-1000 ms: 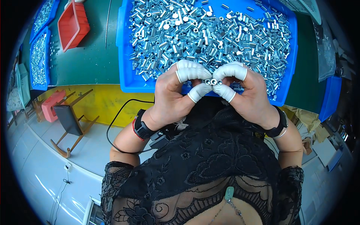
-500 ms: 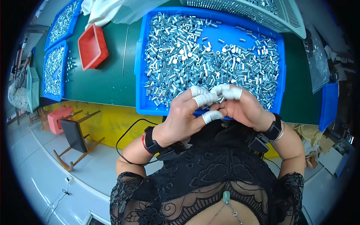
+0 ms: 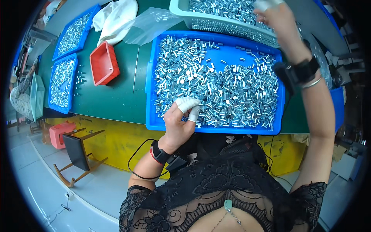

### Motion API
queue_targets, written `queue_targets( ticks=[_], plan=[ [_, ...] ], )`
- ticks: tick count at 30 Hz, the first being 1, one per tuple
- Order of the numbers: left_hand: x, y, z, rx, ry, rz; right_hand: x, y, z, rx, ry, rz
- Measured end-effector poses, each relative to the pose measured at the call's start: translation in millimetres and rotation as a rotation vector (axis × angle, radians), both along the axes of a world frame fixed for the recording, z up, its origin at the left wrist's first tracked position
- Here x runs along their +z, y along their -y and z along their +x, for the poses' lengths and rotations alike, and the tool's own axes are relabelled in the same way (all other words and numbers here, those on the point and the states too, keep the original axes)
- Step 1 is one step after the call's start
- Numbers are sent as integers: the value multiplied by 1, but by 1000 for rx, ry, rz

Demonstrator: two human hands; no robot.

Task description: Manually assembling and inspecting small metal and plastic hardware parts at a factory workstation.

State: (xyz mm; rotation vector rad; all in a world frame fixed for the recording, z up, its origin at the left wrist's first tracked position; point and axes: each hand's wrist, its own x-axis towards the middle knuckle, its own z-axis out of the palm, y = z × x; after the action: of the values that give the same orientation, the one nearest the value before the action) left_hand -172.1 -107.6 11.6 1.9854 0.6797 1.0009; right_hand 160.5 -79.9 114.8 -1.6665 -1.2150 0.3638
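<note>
A blue tray (image 3: 150,104) lies before me, heaped with short silvery metal sleeves (image 3: 232,92). My left hand (image 3: 179,120) is over its near left part, white covers on some fingertips. Its thumb and fingers are drawn together among the sleeves; whatever sits between the tips is too small to make out. At the upper right, my right hand (image 3: 276,19) is raised over a pale green basket (image 3: 232,26) that holds more metal pieces. That hand is smeared by motion and partly cut off by the frame's top, so its grip cannot be read.
A red bin (image 3: 104,65) stands left of the tray on the green tabletop (image 3: 127,104), beside a thin rod (image 3: 136,69). Two smaller blue trays (image 3: 71,83) (image 3: 91,19) of parts sit farther left. White cloth (image 3: 116,17) and a clear plastic bag (image 3: 152,25) lie at the back.
My hands were together over the tray's near edge. The right has swung up and away to the basket, while the left has shifted slightly left and lower.
</note>
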Motion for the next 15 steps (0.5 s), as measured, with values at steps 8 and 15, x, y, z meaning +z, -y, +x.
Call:
queue_targets(
  ticks=[8,15],
  plan=[
    [0,-1,-3,-18,38,-67,-92,-21,-102,310,393,-444],
    [2,-2,-7,-43,20,-127,-107,-27,-110,281,689,-341]
  ],
)
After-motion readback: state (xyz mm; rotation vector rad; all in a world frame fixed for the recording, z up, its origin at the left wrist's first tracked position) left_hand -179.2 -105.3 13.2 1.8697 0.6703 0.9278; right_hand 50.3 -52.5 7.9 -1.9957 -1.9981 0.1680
